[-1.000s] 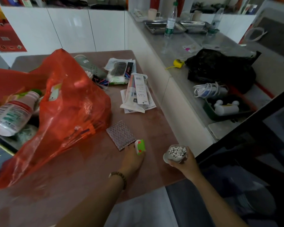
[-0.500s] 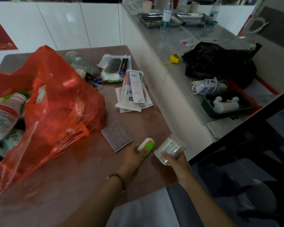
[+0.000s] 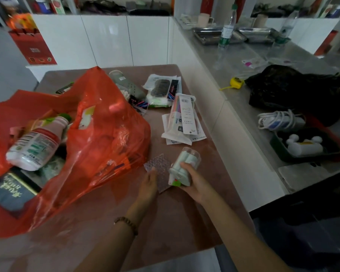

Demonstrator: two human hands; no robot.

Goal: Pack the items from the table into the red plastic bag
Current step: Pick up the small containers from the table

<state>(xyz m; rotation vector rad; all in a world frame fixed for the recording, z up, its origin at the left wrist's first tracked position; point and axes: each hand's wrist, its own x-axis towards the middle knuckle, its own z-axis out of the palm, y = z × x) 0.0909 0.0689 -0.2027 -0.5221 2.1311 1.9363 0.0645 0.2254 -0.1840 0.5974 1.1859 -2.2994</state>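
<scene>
The red plastic bag (image 3: 106, 134) lies open on the left of the brown table (image 3: 165, 216), with a white bottle (image 3: 37, 144) and a dark box (image 3: 10, 191) inside. My right hand (image 3: 194, 183) grips a clear tub of cotton swabs (image 3: 186, 161) above the table; a small green and white item (image 3: 176, 182) shows at the tub's lower end. My left hand (image 3: 148, 185) reaches flat, fingertips on a patterned square pad (image 3: 159, 165). Further back lie a toothbrush pack (image 3: 184, 116), a packaged black brush (image 3: 161, 91) and a grey item (image 3: 126, 83).
A grey counter (image 3: 234, 107) runs along the table's right side. It carries a black bag (image 3: 294, 91), a yellow tape measure (image 3: 237, 82), a coiled white cable (image 3: 279, 119), a green tray (image 3: 279, 152), bottles and metal trays. White cabinets stand behind the table.
My right hand has carried the swab tub left, beside the pad. The green and white item has left my left hand and sits against the tub. My left hand now touches the pad.
</scene>
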